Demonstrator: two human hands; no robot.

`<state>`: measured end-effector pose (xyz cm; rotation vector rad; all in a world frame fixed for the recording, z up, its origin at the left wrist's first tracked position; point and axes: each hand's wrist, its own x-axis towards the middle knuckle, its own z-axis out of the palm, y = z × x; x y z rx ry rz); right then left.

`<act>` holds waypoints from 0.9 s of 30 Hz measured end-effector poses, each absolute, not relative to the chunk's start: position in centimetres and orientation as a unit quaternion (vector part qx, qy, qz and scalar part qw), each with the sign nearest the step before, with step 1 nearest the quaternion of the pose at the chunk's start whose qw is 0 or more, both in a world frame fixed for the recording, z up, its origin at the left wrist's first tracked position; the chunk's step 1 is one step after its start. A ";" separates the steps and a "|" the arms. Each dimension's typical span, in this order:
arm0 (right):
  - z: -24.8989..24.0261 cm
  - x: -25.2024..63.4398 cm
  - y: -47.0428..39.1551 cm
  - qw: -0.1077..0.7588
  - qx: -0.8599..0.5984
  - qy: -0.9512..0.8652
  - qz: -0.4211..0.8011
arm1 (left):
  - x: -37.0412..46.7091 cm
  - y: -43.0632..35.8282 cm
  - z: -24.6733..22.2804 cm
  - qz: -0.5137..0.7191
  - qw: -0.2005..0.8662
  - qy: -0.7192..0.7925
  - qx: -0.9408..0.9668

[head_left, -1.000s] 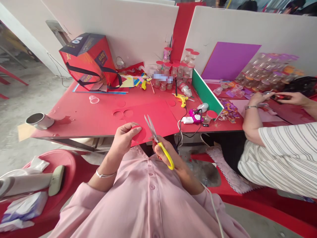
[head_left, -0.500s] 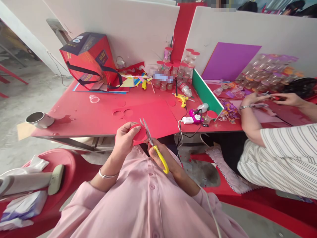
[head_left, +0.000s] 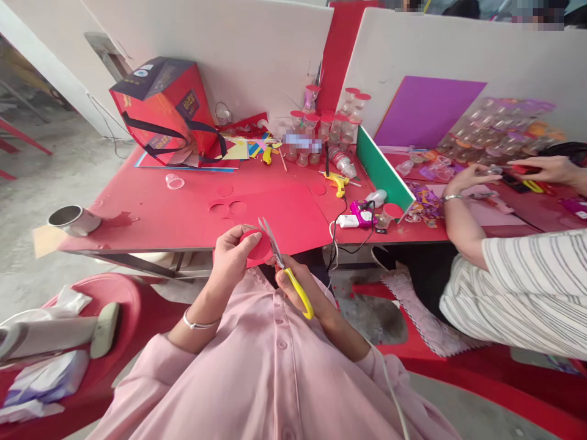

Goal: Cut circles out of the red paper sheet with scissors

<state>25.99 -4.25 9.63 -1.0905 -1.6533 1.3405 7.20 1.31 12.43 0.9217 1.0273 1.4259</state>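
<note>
My left hand (head_left: pixel 235 253) pinches a red paper disc (head_left: pixel 259 249) between thumb and fingers, close to my body at the table's front edge. In my right hand (head_left: pixel 296 278) is a pair of scissors (head_left: pixel 297 292) with yellow handles. Its slightly parted blades point up and away from me, against the right side of the disc. Beyond my hands lies a large red sheet (head_left: pixel 288 214), the same colour as the table. Thin circles (head_left: pixel 237 208) show on and beside the sheet.
A red gift bag (head_left: pixel 169 116) and a metal cup (head_left: pixel 74 220) stand to the left. Ahead are clear plastic cups with red tops (head_left: pixel 310 122) and a yellow glue gun (head_left: pixel 337 183). A green divider (head_left: pixel 383 174) separates a co-worker (head_left: pixel 518 275) at right.
My hands, the disc and the scissors have barely moved. At right, the co-worker's right hand has shifted further right, away from their left hand.
</note>
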 end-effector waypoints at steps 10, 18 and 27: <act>8.8 25.9 -3.9 0.366 -0.420 -0.647 0.521 | 7.0 1.5 12.1 0.606 0.547 0.445 0.369; 8.7 25.5 -3.9 0.376 -0.419 -0.651 0.509 | 6.7 1.7 11.8 0.606 0.546 0.447 0.368; 8.6 25.7 -3.9 0.393 -0.421 -0.638 0.510 | 7.3 1.8 12.0 0.604 0.546 0.444 0.374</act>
